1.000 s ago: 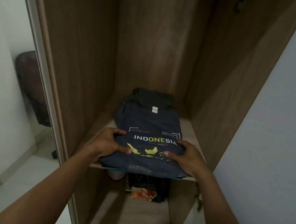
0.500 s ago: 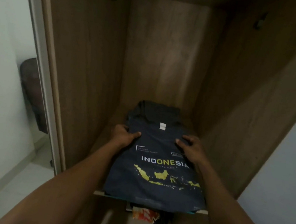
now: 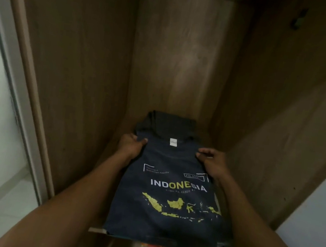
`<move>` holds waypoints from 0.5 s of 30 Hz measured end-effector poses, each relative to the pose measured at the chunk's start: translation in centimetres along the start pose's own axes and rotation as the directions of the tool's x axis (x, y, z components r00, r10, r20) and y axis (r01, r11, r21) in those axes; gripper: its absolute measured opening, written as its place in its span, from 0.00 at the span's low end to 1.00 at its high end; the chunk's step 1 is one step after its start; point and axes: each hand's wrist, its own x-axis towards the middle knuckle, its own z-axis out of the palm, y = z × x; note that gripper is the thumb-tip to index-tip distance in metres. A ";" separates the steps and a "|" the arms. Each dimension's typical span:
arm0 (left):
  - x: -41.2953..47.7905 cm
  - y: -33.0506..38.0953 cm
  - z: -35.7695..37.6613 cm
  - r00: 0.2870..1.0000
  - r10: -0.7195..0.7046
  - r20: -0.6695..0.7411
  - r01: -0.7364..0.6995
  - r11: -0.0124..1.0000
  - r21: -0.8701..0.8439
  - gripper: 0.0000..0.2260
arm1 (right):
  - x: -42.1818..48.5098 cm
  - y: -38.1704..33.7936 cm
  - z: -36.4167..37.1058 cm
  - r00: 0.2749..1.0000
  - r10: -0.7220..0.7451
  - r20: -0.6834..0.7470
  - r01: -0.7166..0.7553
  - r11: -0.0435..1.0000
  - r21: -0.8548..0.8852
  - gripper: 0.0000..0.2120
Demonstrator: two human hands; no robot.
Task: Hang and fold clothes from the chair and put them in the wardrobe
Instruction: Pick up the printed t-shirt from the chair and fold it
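Observation:
A folded dark navy T-shirt with "INDONESIA" lettering and a yellow map print lies on the wardrobe shelf, its front edge slightly over the shelf's lip. My left hand grips the shirt's far left corner near the collar. My right hand pinches the far right corner with curled fingers. A darker folded garment sticks out behind the shirt, deeper on the shelf.
Brown wooden wardrobe walls close in left, right and behind the shelf. Below the shelf a patch of orange cloth shows. A white sliding door frame runs down the left; a pale wall stands at the right.
Both hands slid from the shirt's near edge to its far corners by the collar. The view moved closer to the shelf.

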 end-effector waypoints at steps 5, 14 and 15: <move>0.4 -1.0 -0.1 0.994 -0.106 0.012 0.106 0.968 -0.227 0.06 | 0.6 0.1 -0.2 0.993 0.062 -0.105 -0.055 0.996 0.071 0.08; -6.9 3.1 -1.7 0.908 0.399 0.131 -0.405 0.749 0.524 0.26 | -6.6 -3.2 -1.8 0.980 -0.163 0.118 0.194 0.924 -0.329 0.21; -9.4 2.9 -1.4 0.875 0.410 0.256 -0.482 0.690 0.541 0.24 | -9.0 -3.0 -1.3 0.966 -0.182 0.184 0.238 0.905 -0.352 0.22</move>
